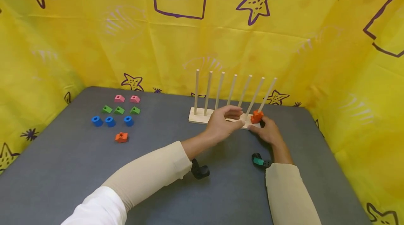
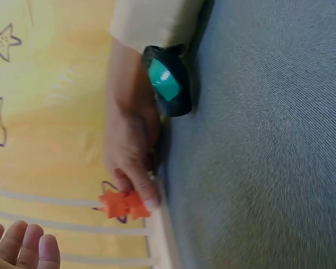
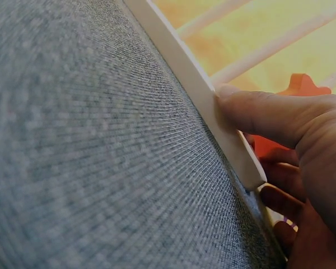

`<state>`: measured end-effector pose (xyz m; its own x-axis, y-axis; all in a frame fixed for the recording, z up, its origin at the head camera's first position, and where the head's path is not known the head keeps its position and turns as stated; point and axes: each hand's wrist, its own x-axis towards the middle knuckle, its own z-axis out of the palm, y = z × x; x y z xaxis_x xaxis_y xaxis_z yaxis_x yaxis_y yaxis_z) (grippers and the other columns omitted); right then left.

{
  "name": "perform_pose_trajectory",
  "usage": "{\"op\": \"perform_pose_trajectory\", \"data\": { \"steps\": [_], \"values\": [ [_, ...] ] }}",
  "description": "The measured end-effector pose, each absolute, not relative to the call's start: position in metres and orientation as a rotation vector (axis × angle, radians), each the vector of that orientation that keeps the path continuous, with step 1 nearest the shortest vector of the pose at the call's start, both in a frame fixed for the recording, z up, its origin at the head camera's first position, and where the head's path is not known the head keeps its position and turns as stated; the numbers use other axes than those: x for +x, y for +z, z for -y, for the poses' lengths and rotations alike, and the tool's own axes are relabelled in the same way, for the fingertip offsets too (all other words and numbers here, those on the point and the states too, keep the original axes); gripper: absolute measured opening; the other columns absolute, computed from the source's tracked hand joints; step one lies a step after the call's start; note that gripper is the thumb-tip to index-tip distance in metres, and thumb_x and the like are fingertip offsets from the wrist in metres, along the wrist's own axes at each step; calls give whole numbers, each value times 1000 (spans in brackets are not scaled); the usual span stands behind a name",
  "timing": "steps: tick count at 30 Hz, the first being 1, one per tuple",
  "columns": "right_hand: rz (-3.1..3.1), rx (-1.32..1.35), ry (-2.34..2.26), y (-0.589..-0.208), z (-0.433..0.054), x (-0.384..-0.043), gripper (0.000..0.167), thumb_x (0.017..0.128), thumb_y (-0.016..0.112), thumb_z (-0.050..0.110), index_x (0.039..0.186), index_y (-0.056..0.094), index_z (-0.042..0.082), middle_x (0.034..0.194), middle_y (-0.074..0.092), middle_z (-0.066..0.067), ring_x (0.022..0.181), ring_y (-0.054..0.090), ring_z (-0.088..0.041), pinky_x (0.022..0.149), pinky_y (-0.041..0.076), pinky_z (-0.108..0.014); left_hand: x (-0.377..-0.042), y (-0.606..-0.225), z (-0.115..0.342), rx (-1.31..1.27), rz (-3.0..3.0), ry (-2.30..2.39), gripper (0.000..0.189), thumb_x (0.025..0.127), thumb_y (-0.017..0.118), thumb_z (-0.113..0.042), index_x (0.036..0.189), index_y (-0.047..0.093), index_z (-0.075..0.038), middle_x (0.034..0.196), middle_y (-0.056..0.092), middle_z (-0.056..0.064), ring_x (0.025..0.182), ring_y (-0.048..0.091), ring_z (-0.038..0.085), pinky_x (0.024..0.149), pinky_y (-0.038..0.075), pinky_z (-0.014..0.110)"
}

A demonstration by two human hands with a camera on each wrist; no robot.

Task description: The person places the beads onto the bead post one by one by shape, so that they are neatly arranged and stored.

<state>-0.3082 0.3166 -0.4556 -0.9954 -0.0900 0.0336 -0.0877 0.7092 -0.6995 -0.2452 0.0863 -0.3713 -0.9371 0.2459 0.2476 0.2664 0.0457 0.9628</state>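
A wooden peg stand with a row of several upright pegs stands toward the back of the table. Orange star-shaped blocks sit low on its rightmost peg, one above another. My right hand grips the right end of the base; in the right wrist view the thumb lies on the front edge and the fingers curl behind it. In front of the middle pegs is my left hand, fingers loosely bent and holding nothing. It hides part of the base.
On the left of the dark table lie two pink blocks, three green triangular blocks, three blue cylinders and an orange star block. A yellow patterned cloth hangs behind the table and along its sides.
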Motion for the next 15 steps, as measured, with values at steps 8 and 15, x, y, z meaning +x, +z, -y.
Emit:
{"op": "perform_pose_trajectory", "data": {
  "steps": [8,15],
  "values": [
    [-2909,-157,-1176,-456,-317,-309,65,83,76,33,129,52,-6,129,52,-30,116,48,-46,101,32,-57,-228,-358,-52,-673,2130,-2073,37,85,72,-2,120,62,2,114,66,15,99,63,21,83,52,31],
    [-2906,-155,-1162,-455,-317,-309,65,84,76,31,130,50,-8,131,49,-32,120,44,-48,103,30,-57,-214,-356,-23,-696,2050,-2077,36,82,74,4,116,62,6,110,66,16,98,64,29,84,52,43]
  ]
}}
